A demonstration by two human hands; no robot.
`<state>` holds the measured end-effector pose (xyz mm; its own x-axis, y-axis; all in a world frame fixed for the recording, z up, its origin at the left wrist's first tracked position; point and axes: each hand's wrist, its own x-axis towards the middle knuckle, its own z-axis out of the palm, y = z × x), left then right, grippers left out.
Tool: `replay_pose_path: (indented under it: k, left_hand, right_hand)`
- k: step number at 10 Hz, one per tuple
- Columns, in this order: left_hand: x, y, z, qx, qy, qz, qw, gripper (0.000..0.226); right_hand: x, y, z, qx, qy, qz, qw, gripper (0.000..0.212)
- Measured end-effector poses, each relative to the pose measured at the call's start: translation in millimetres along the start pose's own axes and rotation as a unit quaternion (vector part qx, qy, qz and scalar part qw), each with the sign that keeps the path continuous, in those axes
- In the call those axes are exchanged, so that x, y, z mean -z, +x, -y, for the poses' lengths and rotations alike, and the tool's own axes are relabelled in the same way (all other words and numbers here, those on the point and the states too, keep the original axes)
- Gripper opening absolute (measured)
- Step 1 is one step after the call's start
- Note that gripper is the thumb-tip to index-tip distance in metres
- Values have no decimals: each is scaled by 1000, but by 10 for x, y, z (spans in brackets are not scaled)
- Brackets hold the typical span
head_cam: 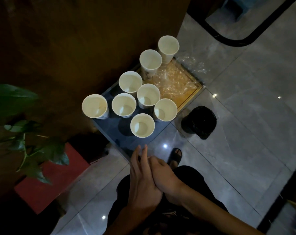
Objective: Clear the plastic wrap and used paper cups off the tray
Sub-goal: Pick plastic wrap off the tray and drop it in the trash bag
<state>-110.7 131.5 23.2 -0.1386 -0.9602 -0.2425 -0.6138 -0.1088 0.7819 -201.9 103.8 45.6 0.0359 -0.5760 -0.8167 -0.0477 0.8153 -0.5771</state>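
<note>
Here we look down on a dark glossy surface (120, 131) that carries eight white paper cups (148, 95), all upright with open mouths facing us. Six of them cluster toward the seven o'clock end of the surface, with the nearest cup (142, 125) at six o'clock of that group and the leftmost cup (95, 106) at its nine o'clock edge. Two more cups stand in a line toward one o'clock, the farthest cup (168, 46) right at the surface's far corner. To the three o'clock side of those two lies a gold-rimmed tray (191, 97) with crumpled clear plastic wrap (172, 80) spread over its orange base; some wrap spills past the tray's far rim.

Our hands sit together at six o'clock, apart from every cup. Our left hand (142, 180) has its fingers stretched straight toward the surface edge and carries nothing. Our right hand (164, 175) presses against the left one, fingers loosely curled, and we see nothing in its grasp.

On the grey tiled floor (245, 116) at three o'clock of the cups stands a bin lined with a black bag (199, 122). A sandalled foot (175, 156) shows just above our right hand. Green plant leaves (13, 102) fill the nine o'clock side, above a red box (59, 177).
</note>
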Motion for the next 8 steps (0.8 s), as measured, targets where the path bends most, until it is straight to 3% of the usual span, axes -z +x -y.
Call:
replay_pose_path:
  k: [1,3,5,7,8]
  left_hand:
    - [-304,-18,-17,-35,66,10,997,79]
    - [-832,-32,-399,-44,132,77,987,73]
    - [-1536,-25,-1088,-48,141,234,961,68]
    - [-2132,-73,-1678,-69,163,354,918,43]
    - [-2292,-100,-1861,-41,139,375,916,47]
  right_hand:
    - [251,-41,-121,-13,30,-10,999,47]
    - [961,-173,-330,11,26,-39,999,46]
    - [2008,-288,-677,82,-51,-156,983,48]
    - [2872,-467,-992,77,-23,-230,970,47]
    - [3126,-524,-1043,93,25,-235,967,48]
